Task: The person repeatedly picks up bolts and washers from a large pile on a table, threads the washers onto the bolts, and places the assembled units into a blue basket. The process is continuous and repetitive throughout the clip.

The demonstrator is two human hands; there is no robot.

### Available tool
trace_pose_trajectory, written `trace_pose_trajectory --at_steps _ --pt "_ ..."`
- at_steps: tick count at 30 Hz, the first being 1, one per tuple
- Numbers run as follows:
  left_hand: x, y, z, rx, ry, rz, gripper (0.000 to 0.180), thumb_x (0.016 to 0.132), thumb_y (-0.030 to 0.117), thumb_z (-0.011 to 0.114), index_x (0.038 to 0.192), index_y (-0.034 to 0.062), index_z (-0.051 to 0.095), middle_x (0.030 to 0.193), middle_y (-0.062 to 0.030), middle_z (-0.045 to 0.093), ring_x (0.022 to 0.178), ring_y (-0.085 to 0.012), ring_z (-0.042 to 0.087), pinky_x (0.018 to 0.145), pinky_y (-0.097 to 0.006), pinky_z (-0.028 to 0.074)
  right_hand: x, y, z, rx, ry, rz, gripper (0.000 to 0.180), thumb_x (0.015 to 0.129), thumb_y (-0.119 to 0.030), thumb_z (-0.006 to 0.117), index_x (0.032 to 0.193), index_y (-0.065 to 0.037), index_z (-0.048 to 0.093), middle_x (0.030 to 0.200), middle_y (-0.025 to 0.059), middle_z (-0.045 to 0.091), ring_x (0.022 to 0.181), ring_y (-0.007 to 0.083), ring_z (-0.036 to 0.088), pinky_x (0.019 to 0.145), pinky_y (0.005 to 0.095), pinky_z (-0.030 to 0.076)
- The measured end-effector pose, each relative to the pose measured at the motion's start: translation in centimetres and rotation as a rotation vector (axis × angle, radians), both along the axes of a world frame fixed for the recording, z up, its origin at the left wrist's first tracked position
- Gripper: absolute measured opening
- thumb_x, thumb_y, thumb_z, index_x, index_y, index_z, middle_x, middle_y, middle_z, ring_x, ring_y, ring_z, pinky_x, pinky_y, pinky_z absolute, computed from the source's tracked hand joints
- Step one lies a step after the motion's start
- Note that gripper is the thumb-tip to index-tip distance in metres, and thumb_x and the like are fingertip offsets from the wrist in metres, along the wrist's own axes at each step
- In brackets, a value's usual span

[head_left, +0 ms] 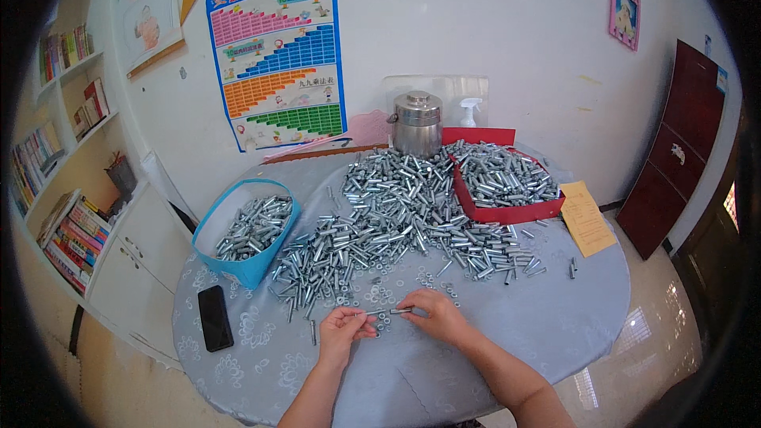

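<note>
Near the front of the table, my left hand (pixel 342 334) pinches a thin metal bolt (pixel 371 313) that points to the right. Just across from it, my right hand (pixel 437 317) holds a short silver metal sleeve (pixel 400 311) between thumb and fingertips. The two parts lie roughly in line; whether they touch is too small to tell. Loose washers (pixel 379 295) are scattered on the cloth just beyond my fingers. Behind them spreads a large heap of silver bolts and sleeves (pixel 380 218). One single bolt (pixel 313 332) lies left of my left hand.
A blue fabric box (pixel 252 271) with metal parts stands at the left, a black phone (pixel 215 319) before it. At the back right is a red box (pixel 507 214) full of parts, beside a yellow paper (pixel 587 220). A steel pot (pixel 418 125) and a spray bottle (pixel 469 113) stand behind.
</note>
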State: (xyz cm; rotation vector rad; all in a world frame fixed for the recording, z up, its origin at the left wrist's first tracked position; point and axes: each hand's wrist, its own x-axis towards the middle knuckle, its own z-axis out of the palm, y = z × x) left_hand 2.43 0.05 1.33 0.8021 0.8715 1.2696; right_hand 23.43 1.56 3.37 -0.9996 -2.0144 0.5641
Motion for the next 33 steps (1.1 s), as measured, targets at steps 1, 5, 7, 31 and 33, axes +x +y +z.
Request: trace_pose_trajectory --at_steps 1,5,7,31,33 --pt "0.0 -0.1 0.1 0.002 0.008 -0.010 0.009 0.081 0.003 0.055 0.088 -0.0027 0.053 0.082 -0.0182 0.062 0.061 -0.0170 0.060 0.056 -0.029 0.054 -0.2 -0.1 0.1 -0.002 -0.009 -0.004 0.017 0.070 -0.008 0.066 0.087 -0.007 0.062 0.083 0.0062 0.060 0.082 0.0234 0.056 0.075 0.0330 0.043" --pt "0.2 -0.2 0.3 -0.004 0.015 -0.037 0.010 0.081 0.003 0.055 0.089 -0.0036 0.053 0.083 -0.0192 0.062 0.061 -0.0170 0.061 0.056 -0.029 0.054 -0.5 -0.4 0.1 0.022 -0.022 -0.037 0.018 0.070 -0.008 0.066 0.088 -0.007 0.062 0.085 0.0062 0.060 0.085 0.0236 0.056 0.076 0.0327 0.043" --pt "0.2 -0.2 0.1 0.012 0.021 -0.041 0.010 0.080 0.004 0.056 0.088 -0.0032 0.054 0.081 -0.0183 0.062 0.060 -0.0173 0.061 0.054 -0.029 0.054 -0.6 -0.4 0.1 0.035 -0.013 -0.037 0.018 0.070 -0.008 0.065 0.088 -0.007 0.062 0.086 0.0067 0.060 0.085 0.0243 0.056 0.076 0.0331 0.043" --pt "0.1 -0.2 0.5 -0.004 0.069 0.125 0.019 0.085 0.008 0.051 0.100 -0.0034 0.056 0.088 -0.0154 0.062 0.060 -0.0130 0.058 0.054 -0.025 0.052 -0.5 1.1 -2.1 0.112 -0.309 -0.377 0.017 0.067 -0.024 0.067 0.075 -0.009 0.064 0.075 0.0066 0.059 0.076 0.0257 0.054 0.068 0.0379 0.039" --pt "0.2 -0.3 0.5 0.000 0.067 0.111 0.019 0.085 0.008 0.051 0.100 -0.0034 0.056 0.088 -0.0157 0.062 0.060 -0.0129 0.058 0.054 -0.025 0.052 -1.1 1.2 -2.0 0.146 -0.317 -0.394 0.018 0.066 -0.026 0.068 0.074 -0.010 0.065 0.076 0.0060 0.059 0.077 0.0250 0.054 0.068 0.0380 0.038"
